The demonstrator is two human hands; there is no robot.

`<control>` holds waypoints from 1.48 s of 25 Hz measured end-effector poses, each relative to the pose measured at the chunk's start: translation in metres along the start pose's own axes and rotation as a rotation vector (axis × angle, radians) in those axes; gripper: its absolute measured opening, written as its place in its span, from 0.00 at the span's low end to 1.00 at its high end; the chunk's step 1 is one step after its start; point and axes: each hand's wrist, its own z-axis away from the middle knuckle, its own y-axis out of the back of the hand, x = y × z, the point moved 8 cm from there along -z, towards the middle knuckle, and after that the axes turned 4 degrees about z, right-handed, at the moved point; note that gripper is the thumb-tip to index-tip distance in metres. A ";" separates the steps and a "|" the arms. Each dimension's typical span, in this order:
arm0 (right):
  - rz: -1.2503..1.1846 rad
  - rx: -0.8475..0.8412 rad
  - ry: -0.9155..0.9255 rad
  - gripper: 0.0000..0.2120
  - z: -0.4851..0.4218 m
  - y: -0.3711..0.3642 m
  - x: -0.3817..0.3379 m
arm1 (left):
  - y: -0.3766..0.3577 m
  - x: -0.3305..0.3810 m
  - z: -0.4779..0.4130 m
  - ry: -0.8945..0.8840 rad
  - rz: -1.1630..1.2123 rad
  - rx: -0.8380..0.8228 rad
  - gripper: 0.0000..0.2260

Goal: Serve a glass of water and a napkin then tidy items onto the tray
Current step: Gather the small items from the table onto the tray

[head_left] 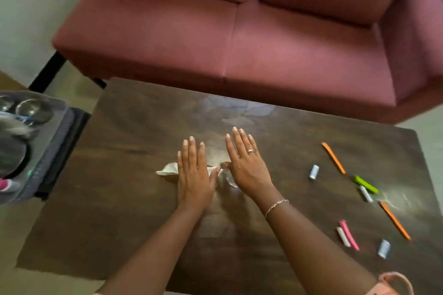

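Flattening a crumpled white paper napkin [167,170] at ctr of the dark wooden coffee table [129,218]: that looks like the step in hand. The left hand [194,172] & right hand [247,163] both lie palm-down on it, fingers straight and spread slightly, thumbs nearly meeting. Neither one is pinching or curling round anything.

Key relation: the napkin sits directly under the palms, long axis running left-right in frame. Its free end pokes out past the left hand toward the frame's left, w/ a smaller bit showing between the thumbs & below the right hand. So prob. a smoothing stroke outward along that axis. The left hand is nearer the loose end.

The grey plastic tray [54,127] is at the mid-left edge, blurred, w/ a clear glass [31,109] on it, so the left hand is the closer one for fetching that. I see no glass on the table, so water looks not yet served.

Bits to tidy lie at lower right, closer to the right hand:
- two orange sticks [333,157] [394,220]
- a green marker-like piece [365,184]
- two pale blue thread spools [313,171] [384,248]
- a pink stick [349,235] touching a white one [343,236]

A dark red fabric sofa [215,43] fills the top of frame.
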 end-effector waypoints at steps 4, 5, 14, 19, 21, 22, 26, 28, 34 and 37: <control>-0.062 -0.004 -0.153 0.29 0.056 -0.009 0.078 | -0.033 0.078 0.009 -0.202 -0.058 -0.084 0.33; -0.087 -0.010 -0.189 0.29 0.069 -0.012 0.094 | -0.041 0.095 0.012 -0.248 -0.058 -0.102 0.33; -0.435 -0.122 -0.756 0.18 0.240 -0.096 0.222 | -0.122 0.211 0.048 -0.545 -0.045 -0.340 0.31; -0.496 -0.294 -1.039 0.08 0.318 -0.140 0.255 | -0.165 0.243 0.072 -0.682 -0.102 -0.483 0.30; -0.535 -0.321 -1.092 0.08 0.329 -0.152 0.261 | -0.180 0.254 0.080 -0.729 -0.118 -0.519 0.29; -0.549 -0.329 -1.104 0.08 0.330 -0.157 0.262 | -0.186 0.259 0.082 -0.748 -0.124 -0.528 0.28; -0.532 -0.415 -1.064 0.07 0.329 -0.176 0.265 | -0.205 0.280 0.083 -0.809 -0.142 -0.560 0.27; -0.530 -0.430 -1.035 0.06 0.330 -0.184 0.265 | -0.215 0.295 0.080 -0.850 -0.152 -0.584 0.26; -0.451 -0.423 -0.920 0.08 0.321 -0.186 0.267 | -0.258 0.356 0.055 -1.002 -0.218 -0.631 0.18; -0.425 -0.431 -0.883 0.09 0.318 -0.189 0.266 | -0.279 0.392 0.034 -0.996 -0.202 -0.604 0.13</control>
